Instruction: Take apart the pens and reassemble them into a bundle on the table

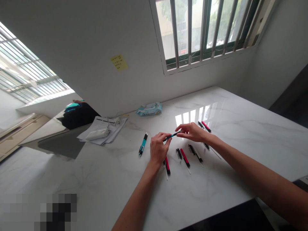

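Above the table my left hand (158,149) is closed on the body of a blue and black pen (169,137), held at a slant. At the pen's black upper end, the fingers of my right hand (192,132) are pinched together on it. Below my hands lie pen parts: a red barrel (185,157), a black clip piece (178,153), a white refill (187,169) and a second red barrel (167,165) partly behind my left hand. More black parts (198,156) lie to the right, and some are hidden under my right forearm.
Blue pens (143,144) lie left of my left hand. Farther back are a wipes packet (149,109) and papers (115,134) with a white device (98,133) on top. Another red barrel (206,126) lies beyond my right wrist. A dark object (231,219) is at the near edge.
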Demonstrator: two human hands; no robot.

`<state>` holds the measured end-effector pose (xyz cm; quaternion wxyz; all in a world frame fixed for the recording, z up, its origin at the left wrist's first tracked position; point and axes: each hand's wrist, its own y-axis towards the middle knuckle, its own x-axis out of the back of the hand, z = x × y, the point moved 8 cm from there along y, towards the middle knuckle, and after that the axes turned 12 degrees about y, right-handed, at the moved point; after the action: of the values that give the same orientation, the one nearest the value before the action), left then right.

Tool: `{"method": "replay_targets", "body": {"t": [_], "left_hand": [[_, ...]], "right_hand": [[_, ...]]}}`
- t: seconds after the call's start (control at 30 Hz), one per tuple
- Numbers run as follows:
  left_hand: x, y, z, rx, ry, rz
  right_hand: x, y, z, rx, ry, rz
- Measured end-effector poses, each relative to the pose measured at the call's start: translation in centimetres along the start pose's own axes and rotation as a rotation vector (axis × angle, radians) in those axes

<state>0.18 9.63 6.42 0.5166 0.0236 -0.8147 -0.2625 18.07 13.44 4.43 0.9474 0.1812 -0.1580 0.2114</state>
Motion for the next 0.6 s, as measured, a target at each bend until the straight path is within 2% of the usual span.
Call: {"method": "replay_targets", "body": {"t": [0.1,0.23,0.4,0.53,0.6], "left_hand": [[0.02,0.02,0.18,0.011,-0.023,0.001],[0.14,-0.02,0.14,-0.006,-0.02,-0.01],[0.12,-0.06,0.29,0.004,-0.025,-0.016],[0.01,-0.07,0.14,-0.012,-0.005,-0.013],[-0.02,-0.06,0.14,-0.012,-0.005,-0.013]], "right_hand": [[0.1,-0.03,0.25,0.032,0.011,-0.009],[-0.17,-0.04,0.14,0.002,-0.088,0.022],[0.14,-0.11,0.93,0.065,-0.067,-0.023],[0.0,-0.07,0.69,-0.002,-0.118,-0.022],[0.03,-0.05,0.75,0.009,-0.101,-0.04]]}}
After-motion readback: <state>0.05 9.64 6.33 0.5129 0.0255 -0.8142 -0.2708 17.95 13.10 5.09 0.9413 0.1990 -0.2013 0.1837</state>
